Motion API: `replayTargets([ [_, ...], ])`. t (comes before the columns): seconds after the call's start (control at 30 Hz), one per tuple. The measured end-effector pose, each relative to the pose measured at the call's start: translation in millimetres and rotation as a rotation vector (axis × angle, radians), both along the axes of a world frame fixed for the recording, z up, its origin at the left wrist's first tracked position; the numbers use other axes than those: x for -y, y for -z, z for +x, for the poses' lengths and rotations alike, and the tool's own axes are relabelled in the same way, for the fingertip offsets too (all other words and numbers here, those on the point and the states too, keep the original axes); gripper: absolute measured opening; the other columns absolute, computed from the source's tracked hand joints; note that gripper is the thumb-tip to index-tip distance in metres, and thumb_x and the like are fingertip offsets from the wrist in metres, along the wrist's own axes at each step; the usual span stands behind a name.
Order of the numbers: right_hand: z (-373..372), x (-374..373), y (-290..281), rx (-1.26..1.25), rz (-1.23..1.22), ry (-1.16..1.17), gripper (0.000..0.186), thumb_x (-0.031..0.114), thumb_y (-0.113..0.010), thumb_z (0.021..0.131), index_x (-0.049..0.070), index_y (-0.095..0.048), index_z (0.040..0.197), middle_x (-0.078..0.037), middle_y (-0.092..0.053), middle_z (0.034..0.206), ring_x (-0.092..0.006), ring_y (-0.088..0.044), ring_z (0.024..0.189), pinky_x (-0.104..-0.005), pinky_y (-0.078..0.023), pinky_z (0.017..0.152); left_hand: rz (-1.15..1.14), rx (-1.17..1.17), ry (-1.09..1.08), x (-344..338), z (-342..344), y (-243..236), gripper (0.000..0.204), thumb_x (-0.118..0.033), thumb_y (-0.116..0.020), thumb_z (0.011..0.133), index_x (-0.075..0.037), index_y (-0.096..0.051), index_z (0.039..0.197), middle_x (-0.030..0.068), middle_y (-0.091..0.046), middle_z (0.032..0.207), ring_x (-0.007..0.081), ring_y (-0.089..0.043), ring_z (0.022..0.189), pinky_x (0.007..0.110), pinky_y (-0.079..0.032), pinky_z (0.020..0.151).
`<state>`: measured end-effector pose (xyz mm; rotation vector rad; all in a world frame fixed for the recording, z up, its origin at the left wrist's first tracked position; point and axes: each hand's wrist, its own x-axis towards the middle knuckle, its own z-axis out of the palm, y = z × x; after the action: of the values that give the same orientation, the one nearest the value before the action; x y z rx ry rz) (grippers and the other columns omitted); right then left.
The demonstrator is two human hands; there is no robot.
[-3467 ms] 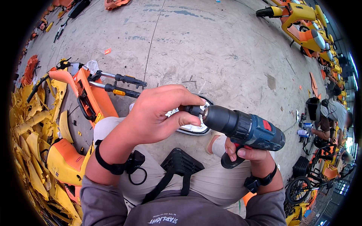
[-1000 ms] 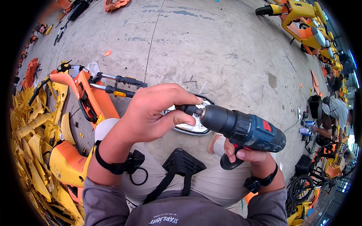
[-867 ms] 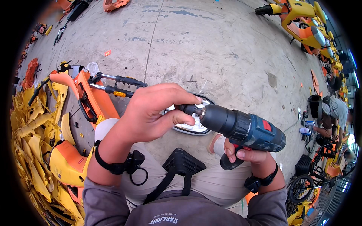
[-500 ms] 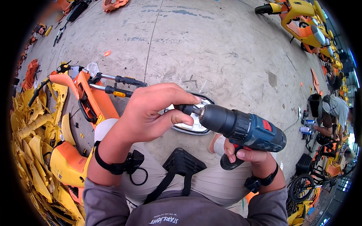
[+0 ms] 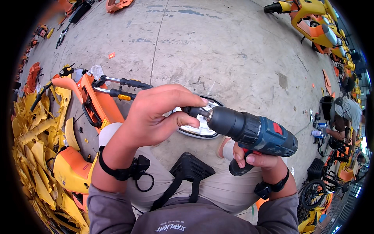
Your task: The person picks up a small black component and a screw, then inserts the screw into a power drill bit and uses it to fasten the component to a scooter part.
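My right hand [image 5: 261, 159] is wrapped round the grip of a dark blue and black cordless drill [image 5: 260, 132], held level with its chuck towards the left. A short metal bit [image 5: 203, 113] sticks out of the chuck. My left hand [image 5: 154, 113] pinches a small black cylindrical piece [image 5: 189, 112] at the bit's end between thumb and index finger. Its exact kind is hard to make out, partly covered by the fingers. Below and behind the hands, an oval white part with a dark rim [image 5: 194, 132] lies on the floor.
To the left lies an orange scooter frame [image 5: 99, 103] with its fork, beside a heap of broken yellow panels [image 5: 39, 148]. Yellow scooters [image 5: 315, 29] stand at far right. Another person [image 5: 346, 113] works at the right among scooter parts. Between my legs sits a black ribbed piece [image 5: 191, 167] with straps.
The drill has shifted very slightly to the right. Both hands keep the same grip.
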<state>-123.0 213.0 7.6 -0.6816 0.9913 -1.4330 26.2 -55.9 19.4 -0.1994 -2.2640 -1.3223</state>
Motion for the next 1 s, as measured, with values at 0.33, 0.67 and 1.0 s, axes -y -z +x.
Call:
replayTargets([
  [0.33, -1.3, -0.6, 1.1, -0.007, -0.005, -0.023, 0.035, 0.018, -0.070, 0.087, 0.001, -0.056, 0.114, -0.006, -0.060, 0.085, -0.0135, -0.060, 0.070, -0.0285, -0.052, 0.065, 0.005, -0.002, -0.003, 0.7, -0.1, 0.2, 0.041, -0.014, -0.086, 0.069, -0.001, -0.072, 0.105, 0.0093, -0.072, 0.087, 0.0219, -0.069, 0.080, 0.030, -0.054, 0.071],
  [0.67, -1.1, -0.5, 2.7, -0.002, -0.019, -0.023, 0.033, 0.017, -0.069, 0.087, 0.000, -0.056, 0.113, -0.006, -0.060, 0.086, -0.0138, -0.060, 0.070, -0.0287, -0.052, 0.065, -0.001, -0.004, -0.004, 1.5, 0.2, -0.4, 0.041, -0.015, -0.086, 0.069, -0.001, -0.072, 0.105, 0.0092, -0.072, 0.087, 0.0220, -0.069, 0.080, 0.030, -0.054, 0.071],
  [1.0, -0.7, 0.0, 1.2, 0.003, -0.010, -0.006, 0.035, 0.015, -0.069, 0.087, 0.000, -0.056, 0.116, -0.007, -0.060, 0.087, -0.0141, -0.060, 0.071, -0.0288, -0.052, 0.066, -0.016, -0.021, 0.004, 2.3, -1.2, -0.4, 0.042, -0.013, -0.086, 0.069, -0.001, -0.072, 0.107, 0.0096, -0.072, 0.086, 0.0226, -0.069, 0.080, 0.030, -0.053, 0.071],
])
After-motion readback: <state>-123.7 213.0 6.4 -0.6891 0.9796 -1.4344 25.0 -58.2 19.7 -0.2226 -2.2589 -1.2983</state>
